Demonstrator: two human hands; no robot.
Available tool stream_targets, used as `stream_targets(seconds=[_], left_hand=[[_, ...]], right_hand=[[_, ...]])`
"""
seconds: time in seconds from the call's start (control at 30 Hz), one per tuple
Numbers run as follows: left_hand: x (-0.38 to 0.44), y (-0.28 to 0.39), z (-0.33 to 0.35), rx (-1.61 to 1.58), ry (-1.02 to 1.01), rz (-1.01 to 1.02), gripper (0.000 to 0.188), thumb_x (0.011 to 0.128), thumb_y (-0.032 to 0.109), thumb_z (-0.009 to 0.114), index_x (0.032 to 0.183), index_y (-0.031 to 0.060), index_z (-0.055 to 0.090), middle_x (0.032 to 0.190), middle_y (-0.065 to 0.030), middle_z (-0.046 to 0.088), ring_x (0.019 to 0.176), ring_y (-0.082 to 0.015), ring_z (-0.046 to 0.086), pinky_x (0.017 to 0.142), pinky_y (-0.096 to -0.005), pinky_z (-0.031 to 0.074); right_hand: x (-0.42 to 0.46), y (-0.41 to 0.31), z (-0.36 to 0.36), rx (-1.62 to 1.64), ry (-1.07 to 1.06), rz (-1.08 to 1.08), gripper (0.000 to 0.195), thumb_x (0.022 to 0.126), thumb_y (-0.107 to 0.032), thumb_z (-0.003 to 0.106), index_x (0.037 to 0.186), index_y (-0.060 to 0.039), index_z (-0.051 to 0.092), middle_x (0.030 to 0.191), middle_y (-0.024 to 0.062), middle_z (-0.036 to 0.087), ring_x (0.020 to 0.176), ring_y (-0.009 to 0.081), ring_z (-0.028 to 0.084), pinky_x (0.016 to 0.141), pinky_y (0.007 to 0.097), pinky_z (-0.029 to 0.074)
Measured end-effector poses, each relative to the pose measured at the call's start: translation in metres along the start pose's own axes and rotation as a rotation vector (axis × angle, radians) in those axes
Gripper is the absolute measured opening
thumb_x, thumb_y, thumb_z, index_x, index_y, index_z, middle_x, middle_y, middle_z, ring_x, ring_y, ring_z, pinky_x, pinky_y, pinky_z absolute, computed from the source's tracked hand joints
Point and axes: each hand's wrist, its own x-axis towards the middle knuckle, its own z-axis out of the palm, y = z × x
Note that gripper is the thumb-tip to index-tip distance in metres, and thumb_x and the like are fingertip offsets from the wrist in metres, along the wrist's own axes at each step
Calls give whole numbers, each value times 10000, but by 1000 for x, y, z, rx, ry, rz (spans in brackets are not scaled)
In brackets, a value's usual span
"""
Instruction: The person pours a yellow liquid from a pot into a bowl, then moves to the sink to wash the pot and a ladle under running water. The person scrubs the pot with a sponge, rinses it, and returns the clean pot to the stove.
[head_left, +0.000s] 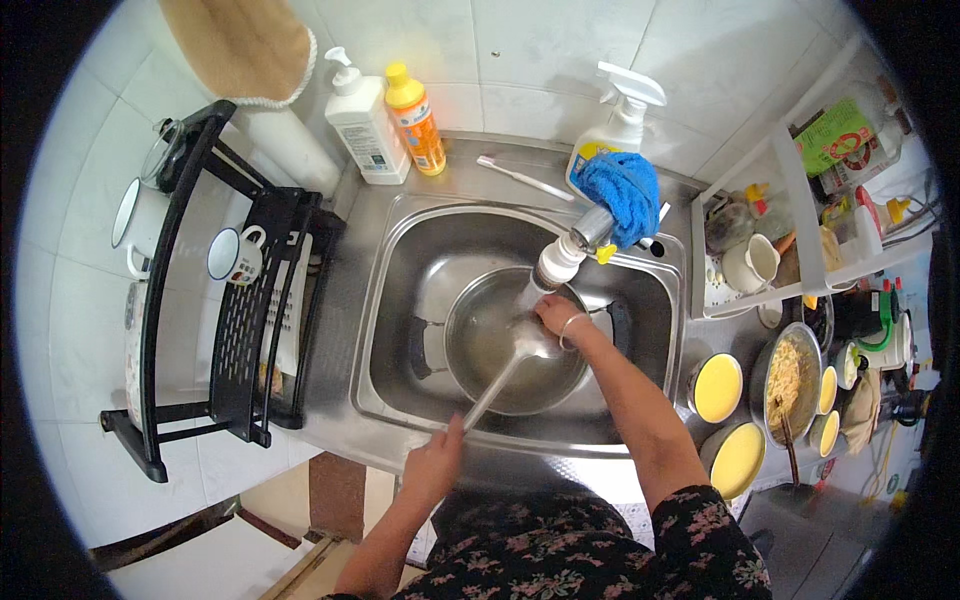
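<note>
My left hand (435, 463) grips the handle of a metal ladle (495, 386) that slants up and right over a round metal basin (459, 375). The basin stands in a stainless steel sink (397, 300) and appears to hold water. Just under the white faucet head (559, 262), my right hand (556, 315) is at the ladle's bowl end, in the running water. Blur and spray hide how its fingers lie on the metal. A bracelet circles the right wrist. A blue cloth (622, 195) hangs over the faucet.
Behind the sink stand a white pump bottle (367, 124), an orange bottle (417, 124) and a spray bottle (619, 124). A black rack (244, 345) with enamel mugs is at left. At right are tins of yellow food (718, 388), a bowl of food with chopsticks (810, 352) and a white shelf (806, 225).
</note>
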Motion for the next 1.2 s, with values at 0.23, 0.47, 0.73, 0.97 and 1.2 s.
stream_targets(seconds=[0.23,0.47,0.73,0.97,1.2], left_hand=[[8,3,26,-549,62,-222,447,779,106,504,1208,-6,452,993,-278,574,825,-461,573,743,-457,479],[2,10,13,-1269,-56,-366,476,836,76,554,1279,9,396,615,-44,505,433,-108,449,378,-251,368],[-13,-1,-6,-1912,-54,-363,361,858,53,518,1214,79,465,634,-38,466,368,-101,371,332,-247,314],[-32,6,-20,-1668,41,-426,404,858,66,517,1256,76,448,549,-26,446,369,-95,385,346,-237,321],[-18,14,-22,-820,497,-212,454,816,146,585,1216,-23,453,887,-196,608,796,-268,602,734,-356,489]], right_hand=[[-72,-132,-9,14,576,12,495,773,-91,503,1261,-103,423,1196,270,433,1143,410,382,951,462,353],[-83,-60,11,142,348,152,499,740,-83,526,1234,-83,458,1247,190,451,1160,417,379,948,440,363],[-77,24,-126,22,1232,385,430,716,-97,554,1120,17,462,954,255,541,969,409,471,857,445,392],[-14,156,-149,733,555,508,436,810,-266,488,1142,16,467,1109,262,551,1059,402,513,884,422,398],[-83,110,-208,325,1184,276,385,837,-90,491,1218,-39,477,1180,185,529,1009,319,554,867,346,424]])
